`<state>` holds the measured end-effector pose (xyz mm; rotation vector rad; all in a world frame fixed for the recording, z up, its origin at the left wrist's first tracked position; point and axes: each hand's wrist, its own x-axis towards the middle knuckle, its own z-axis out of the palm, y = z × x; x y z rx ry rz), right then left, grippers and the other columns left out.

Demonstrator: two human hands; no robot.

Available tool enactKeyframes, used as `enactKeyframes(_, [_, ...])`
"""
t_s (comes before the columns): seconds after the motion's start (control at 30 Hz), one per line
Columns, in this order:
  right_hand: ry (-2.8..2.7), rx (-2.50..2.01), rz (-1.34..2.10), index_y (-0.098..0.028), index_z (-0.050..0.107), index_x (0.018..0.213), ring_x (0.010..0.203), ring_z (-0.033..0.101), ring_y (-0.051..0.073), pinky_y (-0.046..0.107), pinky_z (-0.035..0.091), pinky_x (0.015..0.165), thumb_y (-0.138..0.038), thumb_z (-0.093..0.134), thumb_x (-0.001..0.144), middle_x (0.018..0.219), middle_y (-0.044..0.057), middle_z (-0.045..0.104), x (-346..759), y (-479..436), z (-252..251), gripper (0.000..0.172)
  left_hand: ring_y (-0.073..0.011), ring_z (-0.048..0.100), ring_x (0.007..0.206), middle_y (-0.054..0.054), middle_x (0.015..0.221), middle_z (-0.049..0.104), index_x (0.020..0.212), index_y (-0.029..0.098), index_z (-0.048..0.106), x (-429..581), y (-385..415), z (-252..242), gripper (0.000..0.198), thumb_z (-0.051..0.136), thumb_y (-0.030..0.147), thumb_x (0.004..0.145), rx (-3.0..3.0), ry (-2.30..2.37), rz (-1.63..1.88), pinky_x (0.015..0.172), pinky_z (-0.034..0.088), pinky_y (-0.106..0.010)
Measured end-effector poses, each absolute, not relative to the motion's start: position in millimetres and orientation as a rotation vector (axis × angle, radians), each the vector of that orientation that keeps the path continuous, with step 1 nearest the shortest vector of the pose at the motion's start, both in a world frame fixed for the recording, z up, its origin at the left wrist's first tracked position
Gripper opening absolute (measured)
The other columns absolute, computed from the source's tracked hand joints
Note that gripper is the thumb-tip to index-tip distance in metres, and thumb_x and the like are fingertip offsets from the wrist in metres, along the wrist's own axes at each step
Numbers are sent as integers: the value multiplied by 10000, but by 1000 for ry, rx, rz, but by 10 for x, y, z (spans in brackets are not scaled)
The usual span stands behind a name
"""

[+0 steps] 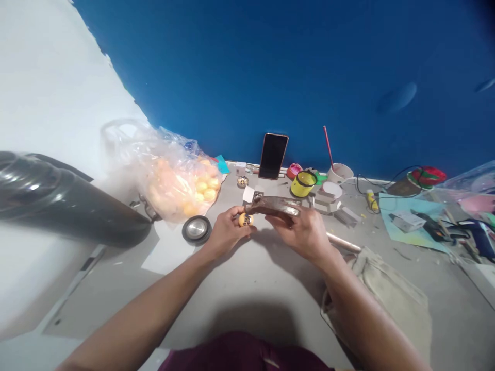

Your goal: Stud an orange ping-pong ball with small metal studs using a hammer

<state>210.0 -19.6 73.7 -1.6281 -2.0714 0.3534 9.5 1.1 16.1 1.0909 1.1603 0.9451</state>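
- Your left hand (226,232) is pinching a small yellow ball (246,220) between narrow fingers, low over the grey surface (240,278) straight ahead of you.
- Your right hand (305,234) is wrapping its fingers around a brown hammer-like tool (274,205), whose end is touching the ball.
- Only this one ball is sitting out in hand; many more are lying in the clear plastic bag (174,175) to your left, near a round metal lid (197,229).
- A phone (273,155) is leaning against the blue wall behind.
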Motion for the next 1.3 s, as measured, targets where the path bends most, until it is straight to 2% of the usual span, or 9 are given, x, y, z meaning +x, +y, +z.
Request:
enactKeyframes(0.23, [-2103,-1691,369,-256,778,1079,778,711,243,286,459,672,-417,654,886,829,74,772,2119,-175,710,279,-112,599,505,12,697,690,923,142,696,95,15,192,379,832,195,574,1080,1179,907,528,532,-259])
enactKeyframes(0.47, [-2072,-1645,448,-273,785,1084,779,715,229,280,476,673,-379,670,880,863,55,783,2125,-179,752,258,-118,602,496,11,674,683,894,147,705,89,11,193,341,832,182,578,1049,1166,945,511,541,-265])
enactKeyframes(0.63, [-1997,-1536,489,-303,756,1194,878,730,233,285,507,741,-356,645,902,1020,40,796,2119,-190,811,316,-118,609,501,18,656,672,921,141,698,89,11,188,368,838,203,586,1067,1206,955,520,537,-254])
enactKeyframes(0.77, [-2054,-1700,463,-263,805,1016,765,721,235,280,483,669,-411,673,873,835,59,789,2110,-194,808,245,-117,601,498,19,672,682,921,144,700,93,5,184,366,827,185,580,1072,1192,935,514,539,-259])
enactKeyframes(0.93, [-1986,-1625,441,-275,791,1090,817,724,234,289,488,703,-417,648,888,930,56,797,2118,-197,817,285,-125,608,509,21,661,673,950,143,698,97,-6,178,396,845,219,591,1077,1185,947,523,540,-266])
enactKeyframes(1.07, [-2051,-1733,473,-250,808,904,690,696,223,283,442,609,-424,665,863,773,52,770,2139,-184,825,229,-128,616,527,11,681,679,945,139,698,112,-11,170,407,855,219,578,1068,1186,935,529,535,-262])
enactKeyframes(1.23, [-1964,-1661,564,-234,810,920,648,672,202,286,453,611,-445,636,887,724,48,753,2173,-172,826,276,-134,619,539,17,662,674,974,142,698,109,1,142,427,847,213,580,1088,1220,968,545,549,-268])
enactKeyframes(1.3, [-2008,-1668,591,-235,806,880,663,680,206,282,447,603,-417,641,880,740,51,759,2171,-166,816,246,-121,605,521,18,661,673,948,142,697,109,-1,133,397,832,195,579,1090,1216,974,537,539,-260])
